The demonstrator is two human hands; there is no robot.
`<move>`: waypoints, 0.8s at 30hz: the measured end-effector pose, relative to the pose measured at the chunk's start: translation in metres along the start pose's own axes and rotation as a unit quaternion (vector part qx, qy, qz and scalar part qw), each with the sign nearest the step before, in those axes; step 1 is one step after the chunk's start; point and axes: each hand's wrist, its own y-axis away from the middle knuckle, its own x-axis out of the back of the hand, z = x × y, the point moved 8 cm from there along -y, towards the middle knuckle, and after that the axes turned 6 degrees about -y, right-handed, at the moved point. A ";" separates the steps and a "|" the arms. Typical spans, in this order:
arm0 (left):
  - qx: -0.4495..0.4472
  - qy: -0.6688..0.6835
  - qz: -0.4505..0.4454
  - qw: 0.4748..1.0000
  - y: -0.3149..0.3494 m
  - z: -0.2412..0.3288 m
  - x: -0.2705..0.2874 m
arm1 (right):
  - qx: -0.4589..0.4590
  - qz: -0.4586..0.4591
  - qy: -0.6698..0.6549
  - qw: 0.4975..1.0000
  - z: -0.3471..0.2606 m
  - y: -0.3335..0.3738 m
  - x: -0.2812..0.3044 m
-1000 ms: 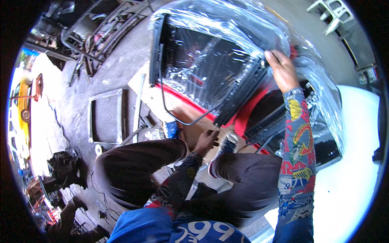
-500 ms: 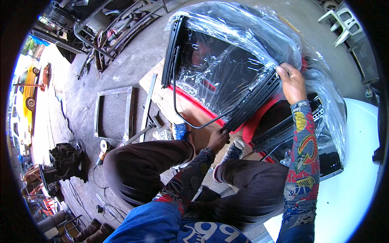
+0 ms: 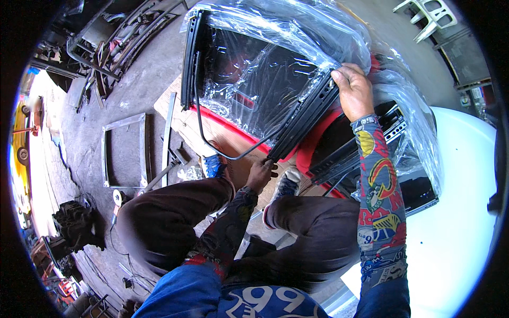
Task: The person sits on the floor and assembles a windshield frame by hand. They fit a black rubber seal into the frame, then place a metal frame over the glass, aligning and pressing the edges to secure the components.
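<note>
An upturned black and red seat [image 3: 244, 79] lies in front of me, loosely covered in clear plastic film. A black slotted seat rail [image 3: 310, 108] runs along its right side, and a matching rail [image 3: 192, 61] stands on its left. My left hand [image 3: 261, 176] is closed round the near end of the right rail. My right hand [image 3: 354, 94] pinches that rail's far end, thumb on top, beside the bunched plastic. A bent black rod [image 3: 199, 124] loops between the two rails on the near side.
A second wrapped seat [image 3: 339, 146] with rails lies to the right, beside a glossy white panel [image 3: 461, 175]. Cardboard [image 3: 169, 108] lies under the seats. On the left floor are a metal frame [image 3: 143, 143], a flat bar [image 3: 168, 132], a hammer [image 3: 161, 174] and an angle grinder [image 3: 117, 200].
The whole scene has shifted left and slightly up in the picture as my view turned. Both hands keep their places on the rail, and the seat looks unmoved on the cardboard.
</note>
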 end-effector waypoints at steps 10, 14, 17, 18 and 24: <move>0.028 0.008 -0.023 0.999 0.004 0.008 -0.001 | -0.134 -0.055 -0.124 0.982 0.023 -0.005 -0.006; 0.010 -0.021 -0.022 0.999 0.006 0.009 0.001 | -0.193 -0.051 -0.111 0.974 0.028 -0.002 0.001; 0.018 -0.009 -0.010 1.000 0.007 0.004 0.004 | -0.203 -0.045 -0.098 0.973 0.030 -0.003 0.002; 0.030 -0.010 -0.001 0.999 0.007 0.001 0.006 | -0.209 -0.048 -0.096 0.972 0.031 -0.003 0.001; 0.032 -0.011 -0.010 0.999 0.007 -0.001 0.008 | -0.236 -0.056 -0.133 0.961 0.029 0.001 -0.002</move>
